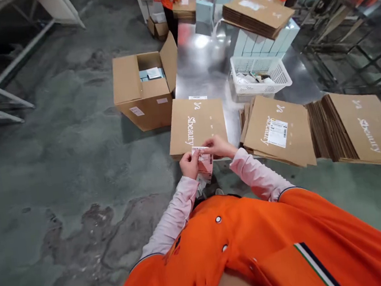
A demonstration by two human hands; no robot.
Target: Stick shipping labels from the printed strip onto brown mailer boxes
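- The printed label sheet (207, 165) is just below the centre of the frame, between the left hand (189, 165) and the right hand (221, 147), and overlaps the lower edge of a brown carton (204, 118) in this view. Whether sheet and carton touch, I cannot tell.
- The sheet's longer axis runs roughly up and down the frame, its upper end at the fingers and its lower end hanging towards the person's body. A paler, crumpled-looking strip shows beneath it, too blurred to make out.
- The carton lies above the hands in the frame, its broad printed face up. The right hand reaches farther over that face; the left hand sits lower, by the near edge.
- The left hand is closed in a pinch, thumb and fingers gripping the sheet's left side near the top.
- The right hand has its thumb and fingertips drawn together at the sheet's upper right, the rest of the hand loosely curled. Both hands grasp the same sheet; neither is free.
- Right of centre, a stack of flat cartons (296, 124) bears a white label (278, 133); at upper left of the carton stands an open box (126, 79).
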